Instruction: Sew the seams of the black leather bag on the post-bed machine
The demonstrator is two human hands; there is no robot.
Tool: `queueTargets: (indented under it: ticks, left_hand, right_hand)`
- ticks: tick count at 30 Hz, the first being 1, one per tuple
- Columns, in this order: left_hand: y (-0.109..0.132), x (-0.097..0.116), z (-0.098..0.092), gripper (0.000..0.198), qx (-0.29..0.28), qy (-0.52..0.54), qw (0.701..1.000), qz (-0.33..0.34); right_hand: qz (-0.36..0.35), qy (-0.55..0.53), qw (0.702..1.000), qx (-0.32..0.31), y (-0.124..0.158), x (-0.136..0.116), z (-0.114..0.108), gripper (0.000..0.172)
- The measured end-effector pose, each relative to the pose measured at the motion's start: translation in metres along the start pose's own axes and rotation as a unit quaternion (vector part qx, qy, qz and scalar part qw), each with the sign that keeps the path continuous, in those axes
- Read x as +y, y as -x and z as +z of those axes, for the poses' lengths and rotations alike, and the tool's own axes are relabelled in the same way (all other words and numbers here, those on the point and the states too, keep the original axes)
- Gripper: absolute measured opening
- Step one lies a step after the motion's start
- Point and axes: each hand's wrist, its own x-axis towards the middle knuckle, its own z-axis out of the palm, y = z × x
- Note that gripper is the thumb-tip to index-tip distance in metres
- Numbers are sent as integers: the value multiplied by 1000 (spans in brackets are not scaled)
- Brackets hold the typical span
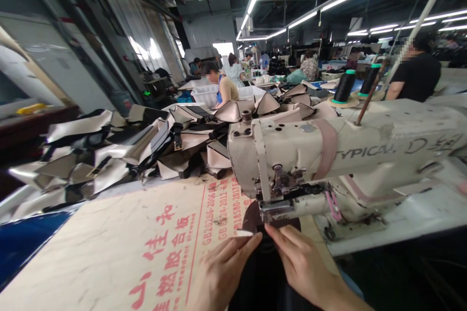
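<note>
A dark brown-black piece of material (251, 211) lies under the presser foot of a sewing machine (277, 155) marked TYPICAL. My left hand (228, 265) pinches its near edge just left of the foot, thumb and fingers together. A small white pointed thing (244, 233) shows at those fingertips; its kind cannot be made out. On the other side, my right hand (304, 265) is closed on the same piece, its index fingertip close in front of the foot. The needle's tip is hidden, and the near part of the piece is lost in shadow between my wrists.
A plywood board (146, 248) with red print lies left of the machine. Behind it spreads a heap of beige and black sewn pieces (120, 150). Black thread cones (344, 88) stand behind the machine. Co-workers (226, 88) sit farther back.
</note>
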Motion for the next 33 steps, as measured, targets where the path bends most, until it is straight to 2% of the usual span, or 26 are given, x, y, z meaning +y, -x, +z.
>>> queueTargets:
  ticks: [3,10,13,18,23,26,29,33]
  left_hand:
    - [-4,-5,0,38,-17,-39,999,24]
    - [-7,-16,11,34,-40,-27,999,3]
    - [-9,-15,10,29,-58,42,996,-52]
    - [-15,-8,2,22,-117,152,973,-129]
    - [-24,-5,1,23,-112,185,962,-165]
    - [-29,-5,2,24,-91,197,959,-182]
    - [-22,-8,3,24,-82,233,944,-221]
    - [13,-12,7,32,-98,287,913,-273]
  right_hand:
    - [9,13,1000,-9,-4,-1,2,49]
    - [15,5,1000,-18,-10,3,8,39]
    - [20,-3,999,-32,-13,4,7,32]
    - [10,-13,996,-85,-20,5,-2,23]
    - [24,-86,990,-113,-26,10,-6,19]
    - [32,-100,991,-88,-26,15,-1,17]
    - [41,-111,992,-42,-23,18,6,15]
    - [30,-118,992,-28,-21,15,9,16]
